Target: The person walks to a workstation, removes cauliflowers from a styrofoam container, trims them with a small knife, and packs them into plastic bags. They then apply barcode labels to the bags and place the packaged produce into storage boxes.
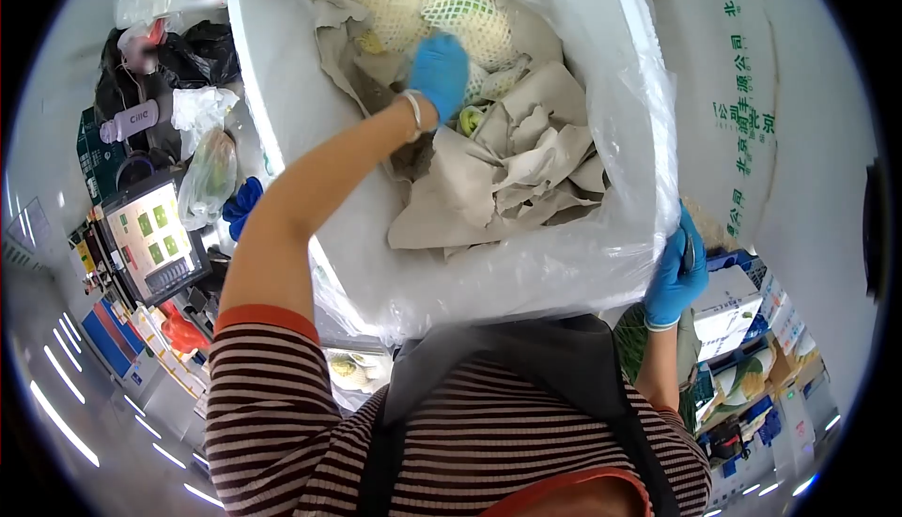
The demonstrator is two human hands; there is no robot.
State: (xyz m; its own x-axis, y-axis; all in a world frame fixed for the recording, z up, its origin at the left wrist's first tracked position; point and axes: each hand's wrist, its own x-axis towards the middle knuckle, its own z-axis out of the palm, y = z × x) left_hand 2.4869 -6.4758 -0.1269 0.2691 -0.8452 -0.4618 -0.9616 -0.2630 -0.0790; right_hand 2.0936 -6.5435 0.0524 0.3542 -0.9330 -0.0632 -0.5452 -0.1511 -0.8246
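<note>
Our white foam box [272,76] holds torn grey paper [460,188] and pale-netted produce [470,17]; we cannot tell how our blue-gloved left hand [439,71] or right hand [676,277] grips.

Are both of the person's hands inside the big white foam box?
No, the blue-gloved right hand is outside the big white foam box, by its edge.

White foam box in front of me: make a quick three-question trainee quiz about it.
1. The left hand is inside the white box; where is the right hand? A: beside the left hand. B: at the box's outer side. C: out of view.
2. True or false: crumpled paper lies inside the box.
3. Fill in: the bundles at the box's far end are wrapped in white ____.
Key: 1 B; 2 true; 3 netting.
</note>
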